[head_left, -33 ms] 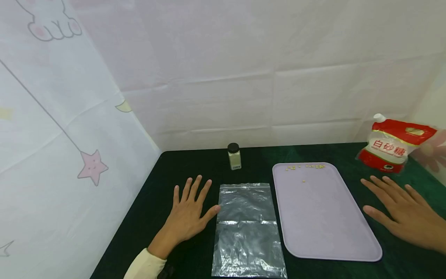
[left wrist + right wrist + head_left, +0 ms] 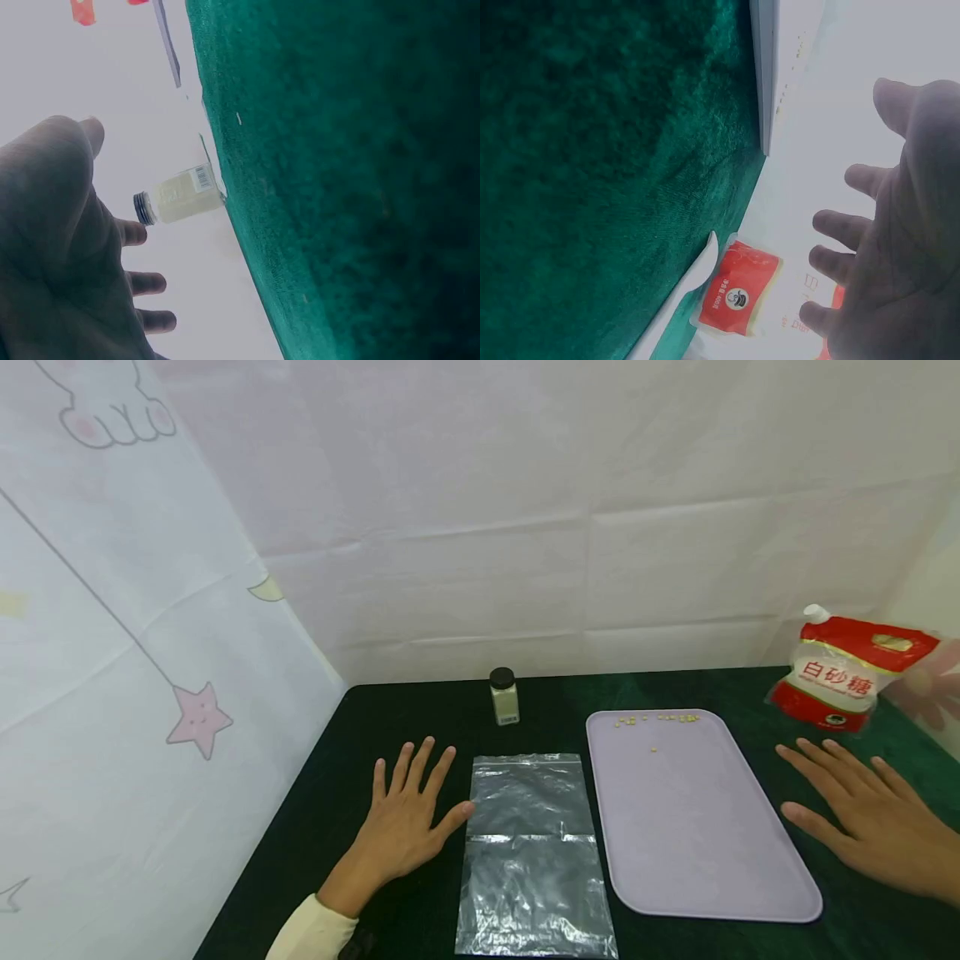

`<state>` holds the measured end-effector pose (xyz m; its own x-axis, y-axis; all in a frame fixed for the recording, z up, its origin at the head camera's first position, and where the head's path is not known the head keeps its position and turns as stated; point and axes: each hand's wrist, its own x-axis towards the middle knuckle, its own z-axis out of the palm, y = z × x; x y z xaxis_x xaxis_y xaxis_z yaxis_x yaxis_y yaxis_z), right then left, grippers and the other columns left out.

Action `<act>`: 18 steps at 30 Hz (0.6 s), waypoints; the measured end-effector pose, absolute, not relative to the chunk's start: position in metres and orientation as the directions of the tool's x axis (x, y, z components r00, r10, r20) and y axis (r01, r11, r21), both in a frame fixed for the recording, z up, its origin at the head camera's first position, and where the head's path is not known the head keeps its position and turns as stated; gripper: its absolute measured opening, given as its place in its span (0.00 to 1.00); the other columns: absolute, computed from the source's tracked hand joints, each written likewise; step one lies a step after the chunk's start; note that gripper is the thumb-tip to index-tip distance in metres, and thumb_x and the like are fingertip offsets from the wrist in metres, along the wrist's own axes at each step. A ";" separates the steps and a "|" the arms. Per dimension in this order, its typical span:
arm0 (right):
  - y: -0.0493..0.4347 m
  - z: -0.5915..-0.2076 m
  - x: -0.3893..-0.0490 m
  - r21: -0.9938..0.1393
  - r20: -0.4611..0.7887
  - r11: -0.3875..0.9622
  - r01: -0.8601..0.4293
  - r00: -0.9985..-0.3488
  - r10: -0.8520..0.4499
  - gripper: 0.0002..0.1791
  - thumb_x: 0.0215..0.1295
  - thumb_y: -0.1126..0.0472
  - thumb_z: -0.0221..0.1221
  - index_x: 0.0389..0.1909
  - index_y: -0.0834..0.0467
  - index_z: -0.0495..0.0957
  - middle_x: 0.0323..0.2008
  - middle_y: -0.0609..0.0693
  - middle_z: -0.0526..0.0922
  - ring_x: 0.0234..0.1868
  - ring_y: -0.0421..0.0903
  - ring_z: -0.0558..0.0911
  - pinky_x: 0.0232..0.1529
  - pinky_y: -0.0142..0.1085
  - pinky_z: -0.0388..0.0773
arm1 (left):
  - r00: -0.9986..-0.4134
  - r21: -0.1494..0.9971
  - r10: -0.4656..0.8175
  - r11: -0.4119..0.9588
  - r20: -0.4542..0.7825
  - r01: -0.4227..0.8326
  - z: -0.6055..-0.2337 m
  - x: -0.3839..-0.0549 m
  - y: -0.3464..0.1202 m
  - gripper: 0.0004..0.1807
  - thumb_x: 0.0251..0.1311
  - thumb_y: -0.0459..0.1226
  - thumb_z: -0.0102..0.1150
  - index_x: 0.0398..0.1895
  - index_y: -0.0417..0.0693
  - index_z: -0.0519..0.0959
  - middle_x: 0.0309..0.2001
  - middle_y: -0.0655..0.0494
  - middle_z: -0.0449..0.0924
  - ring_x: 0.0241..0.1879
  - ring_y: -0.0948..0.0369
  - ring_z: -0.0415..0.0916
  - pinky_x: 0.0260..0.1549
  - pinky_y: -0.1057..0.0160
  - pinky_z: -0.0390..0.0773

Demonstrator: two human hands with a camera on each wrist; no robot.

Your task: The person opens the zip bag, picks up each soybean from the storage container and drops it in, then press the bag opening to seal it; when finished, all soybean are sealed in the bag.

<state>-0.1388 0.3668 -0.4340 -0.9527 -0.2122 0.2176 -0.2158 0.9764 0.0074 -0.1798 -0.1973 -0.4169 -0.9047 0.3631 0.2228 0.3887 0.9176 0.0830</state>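
Note:
My left hand (image 2: 401, 831) is held palm down, fingers spread, with its thumb tip by the left edge of a clear zip bag (image 2: 536, 860) lying flat. In the left wrist view the palm hovers above the green cloth. Beyond it stands a small bottle (image 2: 505, 702) with a black cap and a pale yellow filling. To the right of a lilac tray (image 2: 705, 827), my right hand (image 2: 862, 818) also hovers with straight, spread fingers. Several tiny yellow pieces (image 2: 682, 718) lie mostly along the tray's far end. Neither hand holds anything.
At the far right stands a red and white sugar bag (image 2: 847, 681) with a white spout. The right wrist view shows a white spoon-like utensil (image 2: 679, 300) on the cloth beside it. Dark green cloth (image 2: 420, 710) covers the table; pale printed sheets (image 2: 450, 527) hang behind and left.

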 end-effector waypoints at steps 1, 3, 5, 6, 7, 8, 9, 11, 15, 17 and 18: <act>0.367 -0.434 -0.139 0.004 0.219 0.976 -0.217 -0.952 -0.213 0.52 0.67 0.33 0.55 0.81 0.52 0.42 0.75 0.70 0.51 0.76 0.62 0.25 0.64 0.54 0.09 | -0.905 0.082 0.364 0.918 0.222 0.389 -0.417 -0.180 -0.197 0.46 0.68 0.71 0.35 0.81 0.60 0.47 0.81 0.52 0.35 0.78 0.46 0.31 0.68 0.30 0.35; 0.366 -0.433 -0.139 -0.004 0.227 0.976 -0.220 -0.950 -0.213 0.51 0.67 0.34 0.56 0.80 0.53 0.44 0.74 0.70 0.53 0.77 0.63 0.28 0.64 0.54 0.10 | -0.902 0.083 0.370 0.915 0.223 0.395 -0.417 -0.179 -0.197 0.45 0.68 0.70 0.36 0.81 0.59 0.48 0.81 0.51 0.36 0.78 0.46 0.32 0.68 0.30 0.36; 0.364 -0.431 -0.140 -0.021 0.237 0.972 -0.236 -0.945 -0.224 0.49 0.67 0.35 0.57 0.79 0.55 0.50 0.73 0.70 0.57 0.77 0.65 0.33 0.65 0.53 0.10 | -0.900 0.088 0.383 0.909 0.208 0.407 -0.416 -0.176 -0.196 0.45 0.69 0.69 0.38 0.81 0.58 0.49 0.81 0.49 0.37 0.78 0.45 0.34 0.68 0.30 0.38; 0.362 -0.429 -0.141 -0.023 0.243 0.967 -0.252 -0.940 -0.239 0.47 0.67 0.36 0.58 0.78 0.55 0.54 0.71 0.70 0.60 0.77 0.67 0.39 0.65 0.53 0.11 | -0.898 0.094 0.395 0.904 0.193 0.417 -0.414 -0.173 -0.195 0.44 0.69 0.68 0.40 0.81 0.57 0.50 0.81 0.47 0.38 0.78 0.44 0.35 0.68 0.30 0.39; 0.360 -0.427 -0.143 -0.022 0.252 0.962 -0.274 -0.932 -0.260 0.44 0.66 0.37 0.60 0.76 0.55 0.58 0.70 0.69 0.63 0.76 0.69 0.45 0.66 0.54 0.12 | -0.896 0.098 0.410 0.898 0.173 0.430 -0.412 -0.169 -0.193 0.44 0.70 0.66 0.42 0.81 0.55 0.51 0.80 0.46 0.40 0.78 0.43 0.37 0.68 0.30 0.42; 0.357 -0.424 -0.145 -0.020 0.266 0.952 -0.305 -0.920 -0.289 0.41 0.65 0.38 0.62 0.73 0.55 0.64 0.68 0.68 0.67 0.74 0.69 0.51 0.68 0.55 0.15 | -0.891 0.103 0.430 0.889 0.147 0.446 -0.410 -0.164 -0.191 0.43 0.70 0.65 0.44 0.80 0.54 0.52 0.80 0.44 0.42 0.77 0.41 0.40 0.68 0.30 0.44; 0.352 -0.421 -0.147 -0.015 0.278 0.941 -0.339 -0.905 -0.322 0.37 0.64 0.40 0.64 0.69 0.54 0.70 0.66 0.66 0.71 0.71 0.68 0.58 0.69 0.58 0.19 | -0.884 0.105 0.453 0.879 0.113 0.464 -0.406 -0.158 -0.189 0.42 0.71 0.64 0.45 0.80 0.52 0.54 0.79 0.43 0.44 0.76 0.40 0.43 0.67 0.30 0.48; 0.339 -0.414 -0.155 -0.001 0.305 0.905 -0.424 -0.862 -0.404 0.28 0.61 0.45 0.68 0.60 0.52 0.79 0.60 0.59 0.78 0.64 0.63 0.69 0.72 0.64 0.34 | -0.862 0.111 0.506 0.855 0.032 0.507 -0.398 -0.145 -0.184 0.40 0.72 0.61 0.47 0.78 0.50 0.58 0.77 0.42 0.50 0.74 0.41 0.49 0.65 0.32 0.56; 0.297 -0.399 -0.176 0.000 0.329 0.828 -0.561 -0.782 -0.530 0.14 0.59 0.52 0.71 0.47 0.45 0.86 0.49 0.45 0.85 0.54 0.53 0.79 0.61 0.61 0.64 | -0.785 0.150 0.604 0.796 -0.135 0.587 -0.382 -0.120 -0.174 0.33 0.72 0.61 0.46 0.70 0.50 0.69 0.70 0.46 0.63 0.67 0.49 0.63 0.58 0.44 0.73; 0.273 -0.394 -0.189 -0.027 0.306 0.796 -0.605 -0.763 -0.569 0.12 0.61 0.52 0.70 0.46 0.45 0.85 0.48 0.44 0.86 0.53 0.52 0.80 0.59 0.59 0.67 | -0.737 0.193 0.644 0.765 -0.206 0.614 -0.377 -0.111 -0.169 0.31 0.72 0.62 0.45 0.65 0.52 0.73 0.65 0.51 0.68 0.60 0.56 0.69 0.51 0.52 0.78; 0.260 -0.392 -0.195 -0.047 0.283 0.788 -0.614 -0.764 -0.579 0.12 0.63 0.52 0.68 0.47 0.45 0.84 0.48 0.43 0.85 0.54 0.51 0.80 0.60 0.59 0.67 | -0.712 0.214 0.660 0.751 -0.239 0.624 -0.376 -0.107 -0.166 0.31 0.72 0.62 0.45 0.64 0.52 0.74 0.62 0.54 0.70 0.57 0.60 0.70 0.49 0.56 0.79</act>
<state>-0.1952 0.2602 -0.3922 -0.7645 -0.5794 0.2826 -0.6143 0.7876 -0.0469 -0.1075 -0.1663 -0.3762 -0.7124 0.6599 -0.2387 0.6243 0.7513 0.2139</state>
